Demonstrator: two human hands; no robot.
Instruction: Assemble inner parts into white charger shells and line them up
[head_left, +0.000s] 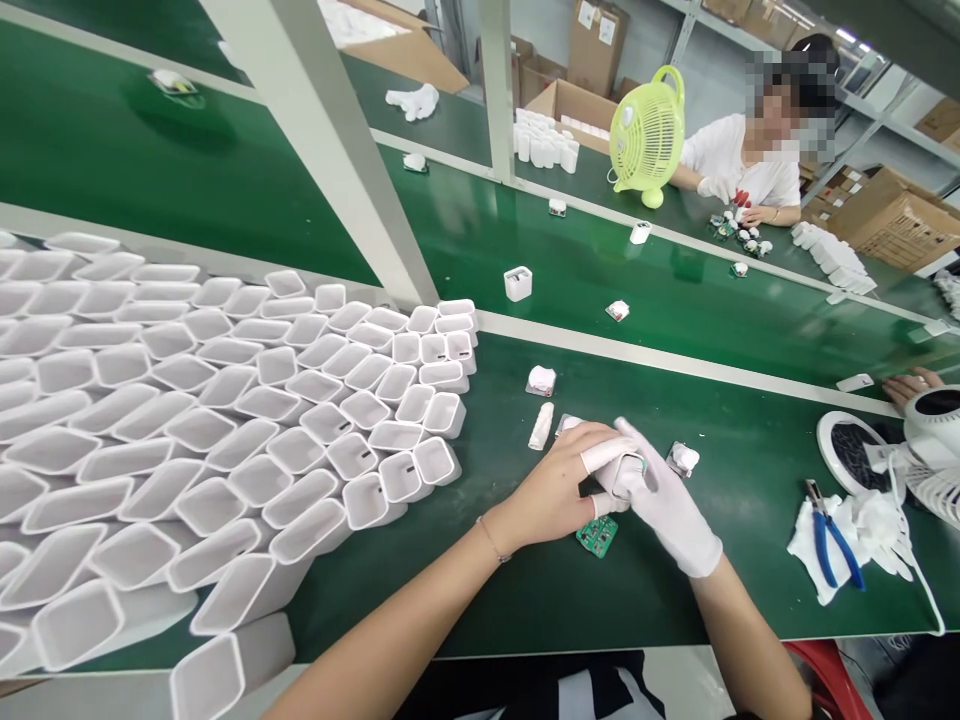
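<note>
Between my two hands is a white plastic housing (pixel 624 476), partly covered by the fingers. My left hand (pixel 551 482) wears white finger covers on thumb and forefinger, and it closes on the housing from the left. On the other side my right hand (pixel 675 515), in a white glove, grips the same housing. What sits inside the housing is mostly hidden. Just below the hands lies a green circuit board (pixel 598 537). A white oblong piece (pixel 541 426) and a small white-topped part (pixel 541 380) lie left of them; a similar white-topped part (pixel 684 459) lies to the right.
Rows of open white housings (pixel 247 430) crowd the left side. Blue-handled pliers (pixel 832 540) rest on white cloth at right, near a white fan (pixel 934 440). Beyond runs a green belt (pixel 465 260) carrying scattered parts. A co-worker (pixel 750 160) sits across, beside a green fan (pixel 646 135).
</note>
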